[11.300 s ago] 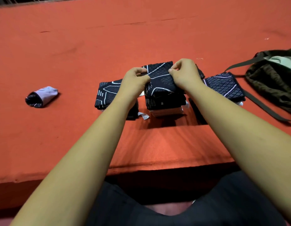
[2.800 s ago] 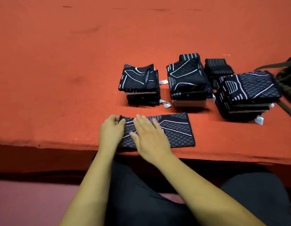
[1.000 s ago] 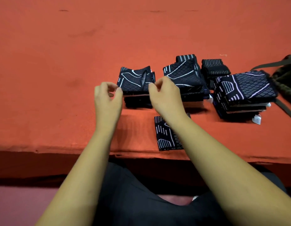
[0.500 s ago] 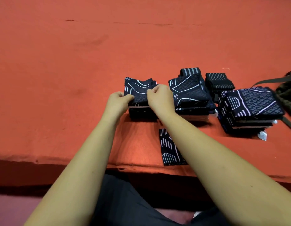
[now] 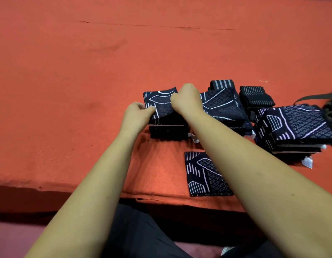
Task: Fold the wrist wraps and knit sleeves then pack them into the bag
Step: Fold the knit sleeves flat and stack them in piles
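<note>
Folding step, I think: my left hand (image 5: 137, 116) and right hand (image 5: 187, 101) pinch the top sleeve (image 5: 161, 107), frame center. Next, lift only it.

Orange felt-covered table (image 5: 87, 90)

free: table (image 5: 68, 90) left, far | obstacles: sleeve stacks (image 5: 299, 125) right, folded sleeve (image 5: 200, 175) front

only one camera here, worn on the head, looking forward and down across the near edge of the orange surface (image 5: 68, 108). wide-angle and pretty close in, with the person's lap (image 5: 143, 235) along the bottom.
</note>
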Demonstrator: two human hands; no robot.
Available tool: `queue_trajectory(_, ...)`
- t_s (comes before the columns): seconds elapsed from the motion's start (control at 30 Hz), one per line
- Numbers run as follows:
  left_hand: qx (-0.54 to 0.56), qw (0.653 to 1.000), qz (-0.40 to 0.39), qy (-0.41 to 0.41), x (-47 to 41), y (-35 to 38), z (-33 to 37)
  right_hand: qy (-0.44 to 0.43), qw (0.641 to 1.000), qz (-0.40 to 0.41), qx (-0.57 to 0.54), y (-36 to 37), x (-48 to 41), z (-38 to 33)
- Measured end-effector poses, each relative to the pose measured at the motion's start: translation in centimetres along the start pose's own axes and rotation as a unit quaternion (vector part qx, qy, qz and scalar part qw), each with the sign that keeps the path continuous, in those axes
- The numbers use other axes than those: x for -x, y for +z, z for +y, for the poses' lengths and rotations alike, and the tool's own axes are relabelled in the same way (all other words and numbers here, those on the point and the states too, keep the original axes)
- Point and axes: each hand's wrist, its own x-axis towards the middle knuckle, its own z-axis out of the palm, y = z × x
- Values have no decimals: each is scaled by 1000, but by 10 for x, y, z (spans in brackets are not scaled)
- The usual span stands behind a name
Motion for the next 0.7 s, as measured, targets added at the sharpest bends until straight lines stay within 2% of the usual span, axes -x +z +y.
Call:
queue_trajectory(0.17,-71,992,25,102,-8,9,-5,24,999,-17,23,-3,-9,1)
queue_trajectory(0.23,-18,996,21,80,-13,12,-4,31,999,-21,31,0,-12,6)
queue_trajectory(0.33,117,992,36,2,-26,12,0,55,998,-11,18,8,-14,14)
queue_trajectory(0.5,94,993,34,56,-45,12,-1,40,999,31,7,13,-11,20)
queue_trajectory(0.7,15,996,19,85,-56,20,-12,53,997,27,42,22,-11,29)
